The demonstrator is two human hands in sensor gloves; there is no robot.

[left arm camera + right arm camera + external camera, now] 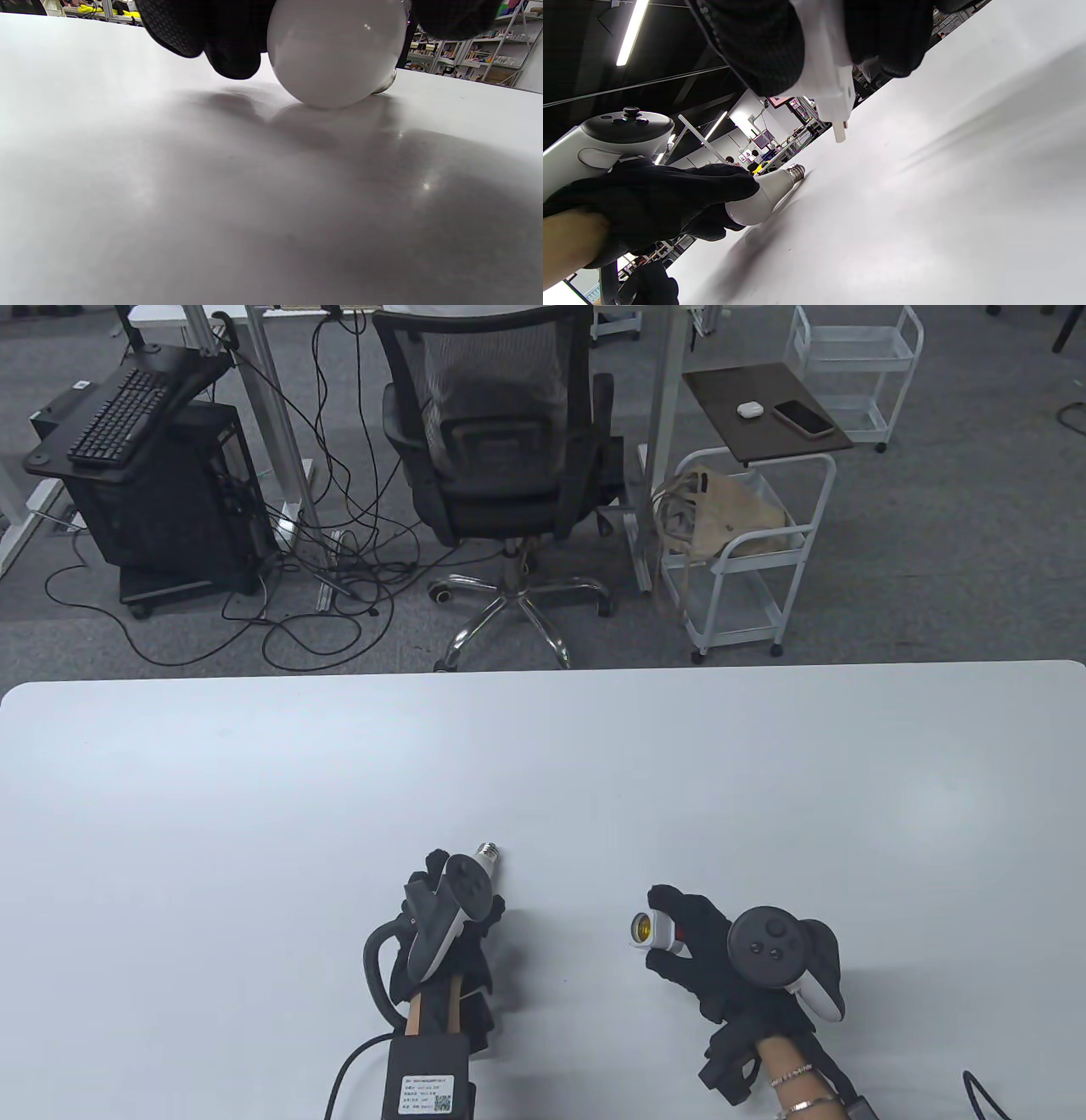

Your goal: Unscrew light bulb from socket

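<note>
The white light bulb (485,855) is out of the socket. My left hand (450,916) holds it by the globe, low on the white table (254,814), its metal screw base pointing away. In the left wrist view the globe (335,51) touches the table under my gloved fingers (220,38). In the right wrist view the bulb (763,197) lies in the left hand (661,199). My right hand (704,942) holds the white socket (653,931), its brass-lined opening facing left toward the bulb. The socket's white body and plug end (831,93) show between the right fingers (755,42).
An office chair (501,458) and a white rolling cart (747,543) stand beyond the table's far edge. A cabled black box (428,1082) sits on my left forearm at the near edge. A cable (988,1094) lies at the near right corner.
</note>
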